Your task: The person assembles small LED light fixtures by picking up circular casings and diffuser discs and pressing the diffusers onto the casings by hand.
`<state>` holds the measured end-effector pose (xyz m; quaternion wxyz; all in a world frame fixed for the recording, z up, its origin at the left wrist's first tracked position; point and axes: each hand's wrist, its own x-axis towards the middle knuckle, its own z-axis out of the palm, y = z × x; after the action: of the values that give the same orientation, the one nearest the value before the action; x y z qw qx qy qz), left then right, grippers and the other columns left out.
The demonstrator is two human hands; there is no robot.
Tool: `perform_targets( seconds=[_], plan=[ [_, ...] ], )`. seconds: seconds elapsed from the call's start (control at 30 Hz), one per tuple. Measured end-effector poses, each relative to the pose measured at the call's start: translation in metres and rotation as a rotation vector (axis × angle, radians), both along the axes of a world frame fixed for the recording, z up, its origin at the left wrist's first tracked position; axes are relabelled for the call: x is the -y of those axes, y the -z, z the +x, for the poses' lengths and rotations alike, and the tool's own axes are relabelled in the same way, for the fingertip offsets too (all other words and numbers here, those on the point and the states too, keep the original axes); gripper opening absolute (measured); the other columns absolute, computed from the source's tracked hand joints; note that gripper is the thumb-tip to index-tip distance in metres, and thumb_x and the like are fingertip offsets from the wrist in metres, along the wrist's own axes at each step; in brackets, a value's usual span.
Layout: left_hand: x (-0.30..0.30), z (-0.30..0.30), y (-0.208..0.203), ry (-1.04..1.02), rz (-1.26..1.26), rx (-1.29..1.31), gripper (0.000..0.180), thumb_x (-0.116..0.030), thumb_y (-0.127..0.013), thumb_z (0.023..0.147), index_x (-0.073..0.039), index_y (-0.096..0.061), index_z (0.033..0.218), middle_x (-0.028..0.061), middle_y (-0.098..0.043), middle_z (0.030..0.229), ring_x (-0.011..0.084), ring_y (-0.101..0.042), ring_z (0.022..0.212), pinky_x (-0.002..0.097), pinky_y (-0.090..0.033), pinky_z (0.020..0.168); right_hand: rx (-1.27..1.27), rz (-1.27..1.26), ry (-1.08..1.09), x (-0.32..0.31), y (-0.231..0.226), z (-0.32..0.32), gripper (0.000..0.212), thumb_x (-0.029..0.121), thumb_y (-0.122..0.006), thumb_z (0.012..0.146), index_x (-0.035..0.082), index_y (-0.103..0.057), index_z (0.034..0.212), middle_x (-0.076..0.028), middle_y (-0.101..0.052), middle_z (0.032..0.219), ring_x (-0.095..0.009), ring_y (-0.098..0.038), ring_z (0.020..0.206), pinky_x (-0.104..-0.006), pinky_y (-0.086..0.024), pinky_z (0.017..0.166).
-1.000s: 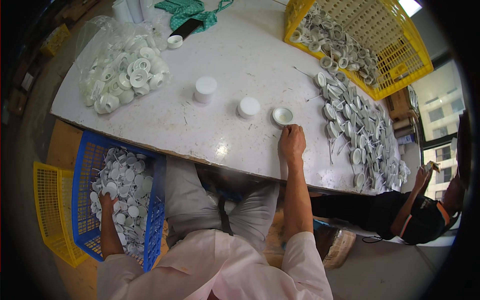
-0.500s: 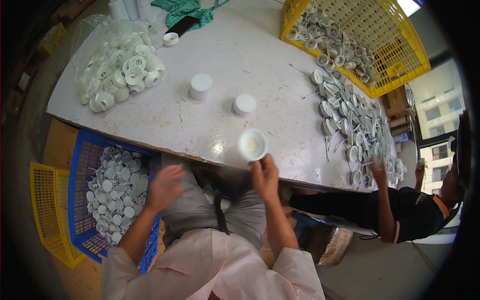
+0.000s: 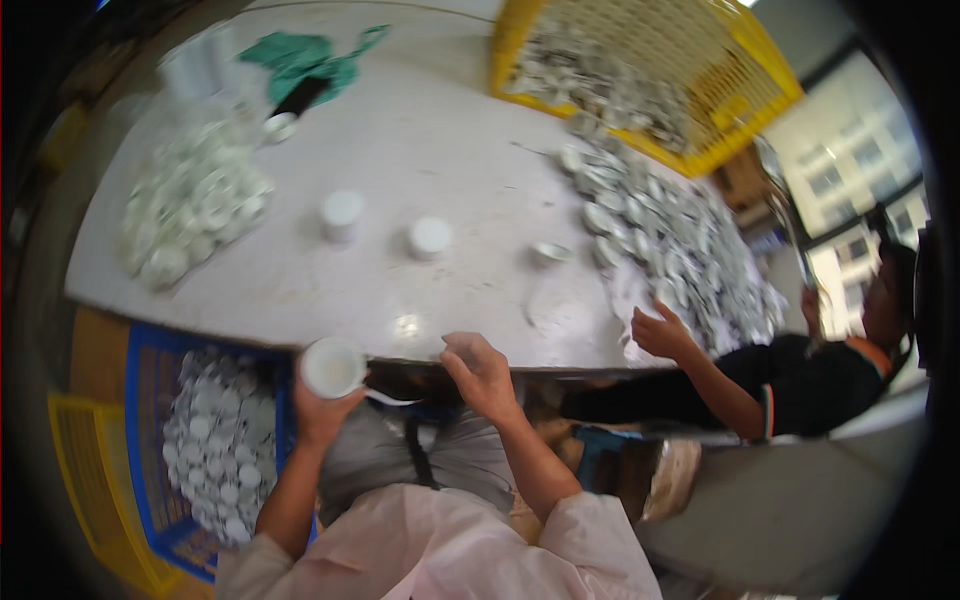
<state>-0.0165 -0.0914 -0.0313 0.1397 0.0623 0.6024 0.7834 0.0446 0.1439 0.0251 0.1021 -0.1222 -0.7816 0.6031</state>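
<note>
My left hand (image 3: 322,418) is wrapped around a round white plastic cup-like housing (image 3: 333,366), its open mouth facing up, just off the table's front edge. A thin white strip, perhaps a wire, trails to its right. To the right, my right hand (image 3: 482,375) is empty, fingers apart, near the table edge. Two short white cylinders stand farther back on the table: a left one (image 3: 342,214) and a right one (image 3: 430,238). A small shallow white cup (image 3: 550,253) lies farther right. Motion smears the picture somewhat.
A co-worker's hand (image 3: 662,332) is over the table by a heap of grey-white wired parts (image 3: 665,230). Behind stands a yellow crate (image 3: 770,85). At left are a bag of white rings (image 3: 200,195) and a blue crate (image 3: 150,450) of small parts. A dark phone (image 3: 300,97) lies on green cloth.
The white housing seen in my right hand earlier is gone from it; my left hand now holds such a housing. The shallow cup has appeared on the table, and the co-worker's hand has moved left.
</note>
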Motion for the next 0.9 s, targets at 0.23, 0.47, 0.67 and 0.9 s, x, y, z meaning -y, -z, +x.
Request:
perform_targets(
  seconds=[0.23, 0.47, 0.67, 0.9],
  plan=[
    [0.011, 0.016, -0.004, 0.067, -0.057, 0.052, 0.076, 0.018, -0.069, 0.064, -0.002, -0.037, 0.130, 0.0122, -0.055, 0.116, 0.0246, -0.063, 0.098, 0.0370, -0.056, 0.083, -0.007, 0.080, 0.628, -0.154, -0.002, 0.053, 0.053, 0.017, -0.056, 0.091, -0.002, -0.040, 0.138, -0.007, -0.064, 0.079, -0.009, -0.054, 0.061, -0.0236, -0.045, 0.055],
    [-0.024, 0.021, -0.013, 0.308, 0.053, 0.008, 0.080, 0.012, -0.075, 0.063, -0.001, -0.035, 0.131, 0.0168, -0.055, 0.123, 0.0240, -0.062, 0.100, 0.0376, -0.056, 0.084, 0.026, 0.040, 1.193, -0.443, -0.083, 0.179, 0.027, 0.020, -0.056, 0.090, -0.001, -0.049, 0.103, -0.012, -0.063, 0.072, -0.012, -0.053, 0.051, -0.0239, -0.042, 0.041],
    [-0.039, 0.029, -0.001, 0.246, -0.029, -0.052, 0.077, 0.006, -0.079, 0.062, 0.000, -0.041, 0.128, 0.0127, -0.057, 0.116, 0.0205, -0.056, 0.109, 0.0351, -0.047, 0.094, -0.163, -0.024, 0.923, -0.390, -0.057, 0.129, 0.024, 0.025, -0.058, 0.092, 0.003, -0.062, 0.099, -0.008, -0.062, 0.077, -0.007, -0.046, 0.048, -0.0203, -0.037, 0.041],
    [-0.020, 0.028, -0.004, 0.274, -0.286, -0.213, 0.080, 0.014, -0.073, 0.066, -0.002, -0.033, 0.134, 0.0147, -0.057, 0.118, 0.0254, -0.066, 0.096, 0.0367, -0.055, 0.083, 0.094, 0.086, 0.482, -0.178, 0.025, -0.031, 0.044, 0.025, -0.070, 0.083, -0.003, -0.060, 0.115, -0.009, -0.066, 0.092, -0.015, -0.064, 0.076, -0.0245, -0.052, 0.055]
  ],
)
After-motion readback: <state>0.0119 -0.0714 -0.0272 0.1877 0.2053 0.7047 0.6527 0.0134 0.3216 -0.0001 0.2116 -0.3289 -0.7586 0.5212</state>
